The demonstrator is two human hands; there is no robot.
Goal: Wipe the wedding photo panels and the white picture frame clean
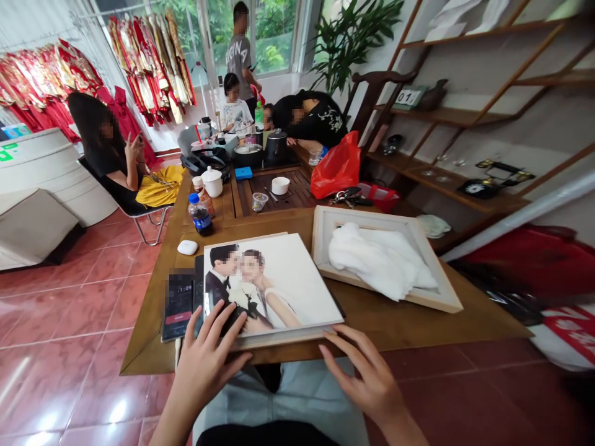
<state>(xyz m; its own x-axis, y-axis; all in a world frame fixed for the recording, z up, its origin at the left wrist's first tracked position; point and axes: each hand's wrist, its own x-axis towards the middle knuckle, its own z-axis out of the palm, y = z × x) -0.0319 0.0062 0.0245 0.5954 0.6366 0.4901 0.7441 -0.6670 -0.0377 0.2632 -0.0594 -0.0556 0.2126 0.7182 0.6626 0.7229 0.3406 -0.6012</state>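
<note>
A large mounted wedding photo [307, 272] lies picture up near the front edge of the wooden table, on top of a dark flat thing and pale boards. My left hand [211, 341] has its fingers spread, their tips resting on the photo's lower left part. At the photo's lower right corner is my right hand [365, 368], fingers stretched out and apart, the tips touching or nearly touching the edge. Right of the photo sits a pale wooden frame [446, 297], face down, with a crumpled white cloth [376, 257] in it. A phone [179, 306] lies at the left.
A cola bottle [201, 217] and a white earbud case [187, 248] stand beyond the phone. Farther back are a white cup [280, 185], a red plastic bag [338, 167] and keys [348, 197]. Several people sit or stand around the table. Shelves [455, 118] line the right wall.
</note>
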